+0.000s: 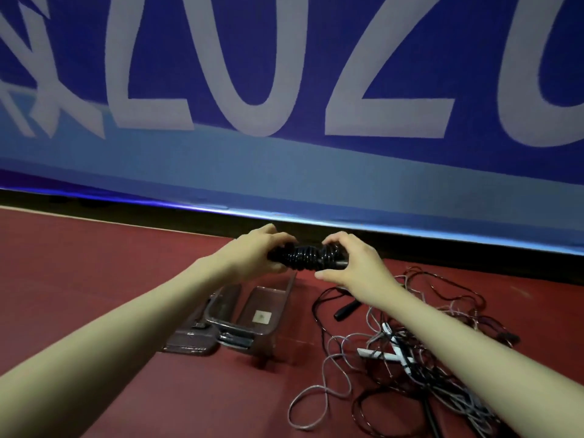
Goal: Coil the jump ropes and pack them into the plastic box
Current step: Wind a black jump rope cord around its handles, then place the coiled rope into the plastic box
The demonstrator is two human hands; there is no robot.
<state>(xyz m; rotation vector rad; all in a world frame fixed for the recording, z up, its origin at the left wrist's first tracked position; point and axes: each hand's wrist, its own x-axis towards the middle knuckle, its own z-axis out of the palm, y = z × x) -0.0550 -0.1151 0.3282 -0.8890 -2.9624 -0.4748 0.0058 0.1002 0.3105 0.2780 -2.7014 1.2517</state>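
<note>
A black jump rope [305, 256], wound tightly around its handles, is held in the air above the far end of the clear plastic box [286, 290]. My left hand [256, 252] grips its left end and my right hand [350, 263] grips its right end. The box stands open on the red floor, with a small white label on its bottom. Its lid [192, 338] lies just to the left. To the right lies a tangled pile of loose jump ropes [410, 352], black and grey, with black and white handles.
A large blue banner [284, 90] with white lettering stands along the far edge of the red floor [79, 279]. A dark gap runs under the banner. A grey rope loop [316, 403] trails toward me from the pile.
</note>
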